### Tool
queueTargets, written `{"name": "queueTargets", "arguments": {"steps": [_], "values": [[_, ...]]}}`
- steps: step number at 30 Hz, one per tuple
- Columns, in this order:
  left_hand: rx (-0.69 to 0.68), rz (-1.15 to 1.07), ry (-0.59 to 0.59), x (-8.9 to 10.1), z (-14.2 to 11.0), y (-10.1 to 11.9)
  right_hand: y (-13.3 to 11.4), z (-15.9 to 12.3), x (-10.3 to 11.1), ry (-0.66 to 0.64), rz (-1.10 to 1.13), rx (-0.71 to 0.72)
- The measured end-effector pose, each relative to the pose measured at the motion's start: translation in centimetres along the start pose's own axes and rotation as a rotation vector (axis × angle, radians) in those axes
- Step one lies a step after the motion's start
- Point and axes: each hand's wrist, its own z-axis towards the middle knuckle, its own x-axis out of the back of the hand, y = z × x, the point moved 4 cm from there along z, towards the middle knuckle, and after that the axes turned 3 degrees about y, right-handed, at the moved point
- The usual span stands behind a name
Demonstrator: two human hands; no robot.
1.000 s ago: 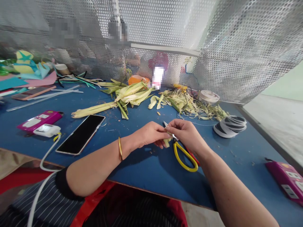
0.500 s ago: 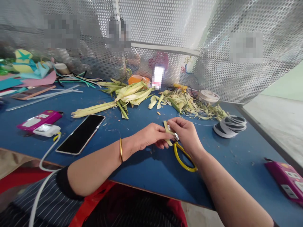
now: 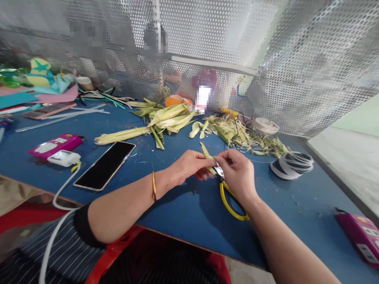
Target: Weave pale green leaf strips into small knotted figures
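My left hand (image 3: pixel 189 167) and my right hand (image 3: pixel 237 169) meet over the middle of the blue table (image 3: pixel 177 205). Both pinch a short pale-green leaf strip (image 3: pixel 207 154) that sticks up and to the left between the fingertips. Yellow-handled scissors (image 3: pixel 229 197) lie on the table under my right hand, their metal blades showing just below the fingers. A gold bangle (image 3: pixel 154 186) circles my left wrist.
A black phone (image 3: pixel 105 165) lies left of my hands, beside a pink device (image 3: pixel 56 142) and a white charger (image 3: pixel 63 157) with its cable. Green leaves (image 3: pixel 160 120) and cut scraps (image 3: pixel 242 136) sit behind, a tape roll (image 3: pixel 291 163) at right, perforated metal screens beyond.
The leaf strip has turned upward and now points up-left between my fingertips. Both hands shifted slightly up and to the right, off the scissors' blades.
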Motion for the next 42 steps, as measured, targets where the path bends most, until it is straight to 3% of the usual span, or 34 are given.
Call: {"name": "queueTargets", "arguments": {"steps": [3,8,15,20,23,26,29,31,38,42], "values": [[-0.003,-0.012,-0.009,0.0,0.0,0.1,-0.3,-0.1,0.2,0.039,-0.061,0.082],[0.016,-0.025,-0.016,0.1,0.0,0.1,0.8,0.3,0.4,0.04,-0.002,-0.061],[0.011,-0.007,-0.055,0.0,-0.1,0.2,1.4,0.5,0.2,0.098,-0.021,-0.074],[0.055,-0.057,-0.042,0.1,0.0,-0.1,2.6,0.8,-0.2,0.045,0.044,-0.156],[0.09,-0.2,-0.075,0.1,0.3,-0.1,1.9,0.9,0.5,0.124,-0.036,-0.028],[0.119,-0.338,-0.093,0.0,0.4,0.1,-0.2,0.4,1.4,0.267,-0.207,0.301],[0.148,-0.419,-0.079,0.0,0.4,0.3,-2.0,-0.6,0.8,0.204,-0.353,0.602],[0.149,-0.44,-0.073,-0.1,0.2,0.4,-2.4,-1.0,0.2,0.131,-0.427,0.696],[0.08,-0.334,-0.061,-0.3,-0.2,0.3,-0.9,-0.3,-0.3,0.097,-0.435,0.562],[0.025,-0.282,-0.103,-0.5,-0.3,0.4,-0.7,-0.1,-0.4,0.01,-0.4,0.588]]}}
